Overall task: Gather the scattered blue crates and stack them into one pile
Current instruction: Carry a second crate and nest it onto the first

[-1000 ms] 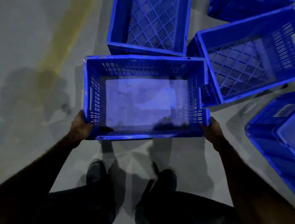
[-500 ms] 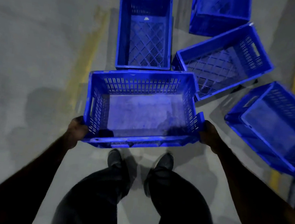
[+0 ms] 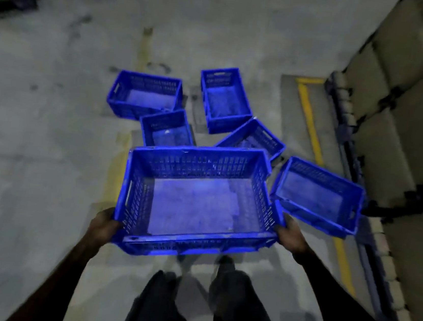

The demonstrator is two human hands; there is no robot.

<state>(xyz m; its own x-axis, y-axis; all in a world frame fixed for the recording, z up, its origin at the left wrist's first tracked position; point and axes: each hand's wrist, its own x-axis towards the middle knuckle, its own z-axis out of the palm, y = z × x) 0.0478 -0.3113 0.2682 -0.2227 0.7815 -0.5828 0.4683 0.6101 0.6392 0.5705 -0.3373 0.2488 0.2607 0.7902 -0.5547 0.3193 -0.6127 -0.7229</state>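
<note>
A: Progress?
B: Barely begun — 1 blue crate carried above the floor, left hand and right hand curled round its near corners.
A: Remaining?
B: 5 scattered crates loose on the concrete floor, just ahead — none stacked, no pile visible.

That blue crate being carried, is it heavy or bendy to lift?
Probably light: the held crate is empty, with slotted walls. Likely stiff, since its rim looks straight though the left hand and right hand grip only the near corners. Unlikely to roll, being flat-bottomed.
</note>
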